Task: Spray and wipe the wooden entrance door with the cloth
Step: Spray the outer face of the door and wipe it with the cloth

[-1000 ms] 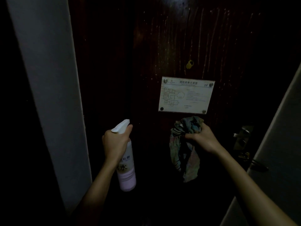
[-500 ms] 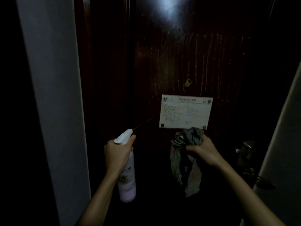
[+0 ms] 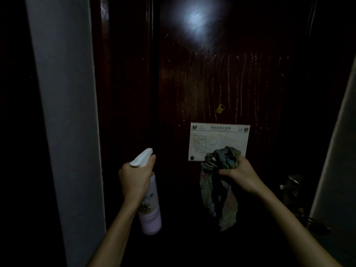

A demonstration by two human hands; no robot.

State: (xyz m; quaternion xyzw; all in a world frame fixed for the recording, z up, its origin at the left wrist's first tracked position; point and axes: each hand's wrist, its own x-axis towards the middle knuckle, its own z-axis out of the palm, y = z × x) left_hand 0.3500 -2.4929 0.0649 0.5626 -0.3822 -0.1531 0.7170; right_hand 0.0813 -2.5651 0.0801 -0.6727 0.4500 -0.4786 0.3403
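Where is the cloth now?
Right of centre in the head view: the right hand grips the cloth, its bunched top over the lower right corner of the floor-plan sign.

Sign (image 3: 218, 141): pale rectangular plaque, floor-plan drawing on its left half, text lines on the right, "1F" near the top right corner, round fixings at three visible corners. Its lower right corner is covered. Small yellow hook (image 3: 220, 108) just above the sign, not touching it. Metal lock plate (image 3: 292, 185) at right, lever handle (image 3: 316, 226) below it, both dim. Grey left wall (image 3: 65, 112), pale right wall (image 3: 335, 180). Bright glare (image 3: 198, 18) up top.
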